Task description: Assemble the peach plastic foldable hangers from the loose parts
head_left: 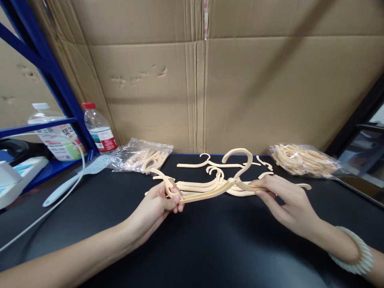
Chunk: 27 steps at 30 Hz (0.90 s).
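A beige plastic hanger (210,193) with a large hook is held up over the black table between both hands. My left hand (163,202) pinches its left end, where a curved beige arm piece (162,176) meets it and slants up to the left. My right hand (283,200) grips the hanger's right arm near its middle; the fingers partly hide it, and its tip shows beyond them. Behind it, several similar hangers (198,185) lie overlapping on the table. Farther back lies another hanger (193,165), with loose curved pieces (264,163) to its right.
Clear bags of beige hanger parts lie at back left (147,158) and back right (303,160). A light blue hairbrush (75,182), a white cable (82,160), a red-capped bottle (99,128) and a blue shelf frame (60,88) stand left. Cardboard (144,80) walls the back.
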Available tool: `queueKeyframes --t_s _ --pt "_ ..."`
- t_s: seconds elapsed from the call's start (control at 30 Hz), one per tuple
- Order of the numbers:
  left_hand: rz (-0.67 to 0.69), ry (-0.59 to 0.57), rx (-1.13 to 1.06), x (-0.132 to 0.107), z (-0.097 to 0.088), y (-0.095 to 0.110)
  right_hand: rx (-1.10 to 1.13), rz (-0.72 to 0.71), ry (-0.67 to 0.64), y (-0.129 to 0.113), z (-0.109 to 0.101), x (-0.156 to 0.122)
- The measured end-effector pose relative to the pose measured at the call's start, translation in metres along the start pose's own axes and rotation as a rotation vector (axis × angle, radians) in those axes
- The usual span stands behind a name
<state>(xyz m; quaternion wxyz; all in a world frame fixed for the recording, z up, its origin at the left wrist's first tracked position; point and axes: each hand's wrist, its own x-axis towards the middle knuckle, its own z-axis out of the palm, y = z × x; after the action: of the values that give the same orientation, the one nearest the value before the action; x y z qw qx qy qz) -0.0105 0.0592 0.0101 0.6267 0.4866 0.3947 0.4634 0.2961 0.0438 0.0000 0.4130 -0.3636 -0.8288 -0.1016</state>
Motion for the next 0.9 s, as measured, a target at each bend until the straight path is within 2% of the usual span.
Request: queueKeyframes --t_s 0.2,0.33,0.57,0.7,0.77,0.83,0.9 --pt "0.078 0.059 -0.020 0.001 0.001 0.002 -0.172 -0.045 -0.075 0.002 0.001 -0.001" --pt "0.062 0.097 -0.068 0.002 -0.001 0.000 -0.278 -0.095 -0.074 0.003 0.001 -0.001" --pt "0.103 0.057 -0.122 0.003 0.001 0.003 -0.247 -0.006 -0.035 0.003 0.002 -0.003" --pt "0.025 0.087 -0.070 0.001 0.004 0.005 -0.226 0.043 -0.040 0.006 0.003 -0.003" --pt "-0.039 0.047 0.019 -0.004 0.008 0.003 -0.201 0.071 -0.042 0.009 0.002 -0.003" --pt "-0.061 -0.072 0.173 -0.011 0.013 0.001 -0.177 0.090 -0.053 0.011 0.002 -0.002" --pt "0.055 -0.249 0.428 -0.020 0.016 -0.002 -0.165 0.087 -0.085 0.011 0.002 -0.001"
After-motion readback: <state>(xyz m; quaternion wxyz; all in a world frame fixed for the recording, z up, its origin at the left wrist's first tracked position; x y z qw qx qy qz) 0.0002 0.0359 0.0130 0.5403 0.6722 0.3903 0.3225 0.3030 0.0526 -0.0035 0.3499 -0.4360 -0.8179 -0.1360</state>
